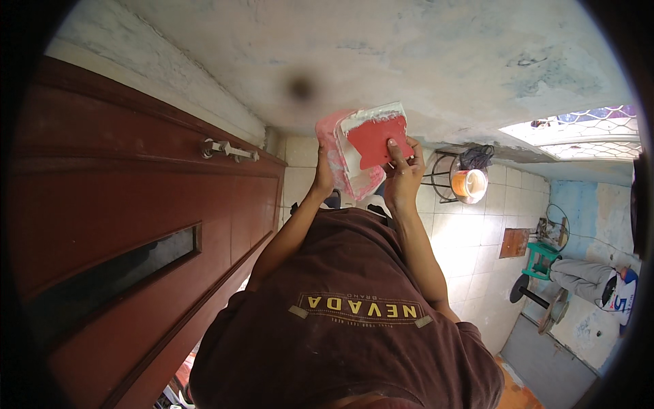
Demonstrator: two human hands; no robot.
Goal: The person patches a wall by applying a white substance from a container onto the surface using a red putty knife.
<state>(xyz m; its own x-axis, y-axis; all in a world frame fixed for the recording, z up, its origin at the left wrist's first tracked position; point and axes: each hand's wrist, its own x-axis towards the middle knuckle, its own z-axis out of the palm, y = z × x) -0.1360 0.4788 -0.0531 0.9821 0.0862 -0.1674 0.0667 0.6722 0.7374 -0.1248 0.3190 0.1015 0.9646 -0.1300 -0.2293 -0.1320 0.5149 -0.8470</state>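
Note:
In front of my chest I hold a pinkish-red plastic container [328,129], smeared with white paste and tilted. My left hand [324,172] is closed on its left side, the fingers mostly hidden behind it. A flat red plastic putty scraper [376,142] is in my right hand [406,178], pinched with the thumb on its face. White paste coats the scraper's far edge. The scraper overlaps the container's opening and hides part of the inside; whether the two touch I cannot tell.
A patchy plastered wall [436,54] rises ahead. A brown door [122,177] with a metal handle [230,150] stands close on my left. To the right are a black-framed stool [444,189], an orange-and-white tub [469,185], a dark plastic bag [476,157], a green stool [541,260] and a person in grey trousers [583,278].

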